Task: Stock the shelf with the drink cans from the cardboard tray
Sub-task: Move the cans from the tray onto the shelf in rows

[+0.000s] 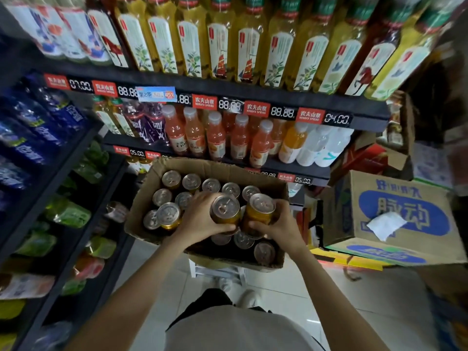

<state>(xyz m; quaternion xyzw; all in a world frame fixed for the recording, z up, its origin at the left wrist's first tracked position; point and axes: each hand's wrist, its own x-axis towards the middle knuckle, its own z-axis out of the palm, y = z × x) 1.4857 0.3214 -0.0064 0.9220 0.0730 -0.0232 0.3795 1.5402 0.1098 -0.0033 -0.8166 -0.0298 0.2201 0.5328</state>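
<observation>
Left hand [202, 219] curled round one can [225, 211], right hand [276, 228] round another [259, 211]. Both lifted just above the tray [152, 188]. Side by side, touching.

Shop aisle seen from above. Black shelving [217, 96] with red price tags [255, 108] runs from 10 to 2 o'clock, holding bottled drinks [215, 138]. A second rack [58, 158] of blue and green packs stands at 9 o'clock. Pale floor tiles [354, 305] at 5 o'clock; a printed carton [395, 219] at 3 o'clock.

Glossy metal cans [225, 208], matt cardboard tray [202, 166]
</observation>
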